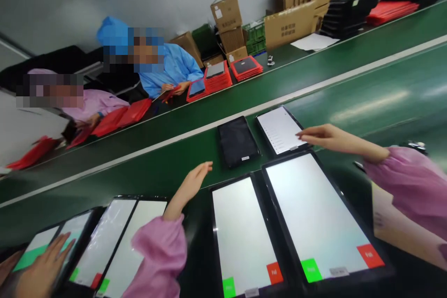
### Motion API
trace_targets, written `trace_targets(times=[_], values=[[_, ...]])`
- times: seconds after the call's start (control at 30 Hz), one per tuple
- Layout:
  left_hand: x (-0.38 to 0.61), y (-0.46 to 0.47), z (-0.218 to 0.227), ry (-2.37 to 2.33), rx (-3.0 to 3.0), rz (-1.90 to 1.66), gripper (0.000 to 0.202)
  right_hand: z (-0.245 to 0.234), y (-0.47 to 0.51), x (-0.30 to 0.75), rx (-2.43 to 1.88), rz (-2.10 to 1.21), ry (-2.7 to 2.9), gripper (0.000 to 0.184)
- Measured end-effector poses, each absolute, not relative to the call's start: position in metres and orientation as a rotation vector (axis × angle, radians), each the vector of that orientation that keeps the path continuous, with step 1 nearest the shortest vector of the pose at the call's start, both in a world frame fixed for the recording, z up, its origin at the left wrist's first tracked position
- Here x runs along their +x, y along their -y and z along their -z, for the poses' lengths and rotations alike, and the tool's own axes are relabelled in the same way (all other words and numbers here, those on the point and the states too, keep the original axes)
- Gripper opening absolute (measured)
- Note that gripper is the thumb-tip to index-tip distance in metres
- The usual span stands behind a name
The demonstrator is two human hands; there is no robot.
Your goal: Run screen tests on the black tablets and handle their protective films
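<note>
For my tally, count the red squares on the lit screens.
3 red squares: on the rightmost large screen, its left neighbour, and a screen left of the left sleeve; others may be hidden.

One left hand (195, 180) and one right hand (323, 137). Along the near edge of the counter (296, 86): two large white-screened tablets (240, 228), bearing two green squares (311, 270) and two red squares (370, 256). Beyond these, one dark tablet (238, 139) and one lit tablet (277, 128). Farther left: at least three partly hidden tablets (111, 237). Past the far edge, two co-workers (171, 66).

The left hand (194, 180) reaches forward, fingers (205, 167) together; the right hand (323, 136) extends leftward, fingers nearly straight.
</note>
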State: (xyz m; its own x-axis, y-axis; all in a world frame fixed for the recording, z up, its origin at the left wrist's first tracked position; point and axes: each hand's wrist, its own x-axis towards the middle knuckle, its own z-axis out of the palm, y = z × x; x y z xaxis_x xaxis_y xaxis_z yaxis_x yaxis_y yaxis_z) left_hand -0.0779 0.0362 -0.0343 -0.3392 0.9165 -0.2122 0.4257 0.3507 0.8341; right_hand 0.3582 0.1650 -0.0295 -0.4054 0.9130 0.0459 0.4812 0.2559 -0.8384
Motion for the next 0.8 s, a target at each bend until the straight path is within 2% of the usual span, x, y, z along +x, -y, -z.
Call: trace_targets(times=[0.13, 0.27, 0.4, 0.47, 0.53, 0.57, 0.63, 0.67, 0.8], values=[[-0.049, 0.005, 0.057, -1.864, 1.314, -0.808, 0.065, 0.023, -0.137, 0.359, -1.188, -0.935, 2.160, 0.033], [-0.034, 0.010, 0.064, -1.906, 1.448, -0.818, 0.074, 0.019, -0.114, 0.353, -1.123, -0.730, 2.220, 0.025], [-0.009, 0.042, 0.037, -1.904, 1.700, -0.903, 0.062, 0.004, -0.036, 0.369, -0.918, -0.656, 2.355, 0.020], [0.024, 0.074, 0.020, -1.660, 2.072, -0.924, 0.059, -0.008, 0.012, 0.381, -0.603, -0.582, 2.448, 0.017], [0.068, 0.107, 0.006, -1.269, 2.532, -0.926, 0.062, -0.020, 0.050, 0.390, -0.392, -0.558, 2.492, 0.022], [0.090, 0.121, 0.001, -1.153, 2.680, -0.913, 0.055, -0.025, 0.064, 0.394, -0.324, -0.564, 2.523, 0.025], [0.128, 0.143, -0.006, -1.056, 2.810, -0.910, 0.025, -0.030, 0.081, 0.398, -0.235, -0.572, 2.608, 0.033], [0.141, 0.151, -0.008, -1.047, 2.819, -0.899, 0.019, -0.030, 0.086, 0.400, -0.194, -0.558, 2.613, 0.038], [0.151, 0.167, -0.016, -1.064, 2.687, -0.729, 0.027, -0.012, 0.105, 0.411, -0.200, -0.537, 2.594, 0.043]])
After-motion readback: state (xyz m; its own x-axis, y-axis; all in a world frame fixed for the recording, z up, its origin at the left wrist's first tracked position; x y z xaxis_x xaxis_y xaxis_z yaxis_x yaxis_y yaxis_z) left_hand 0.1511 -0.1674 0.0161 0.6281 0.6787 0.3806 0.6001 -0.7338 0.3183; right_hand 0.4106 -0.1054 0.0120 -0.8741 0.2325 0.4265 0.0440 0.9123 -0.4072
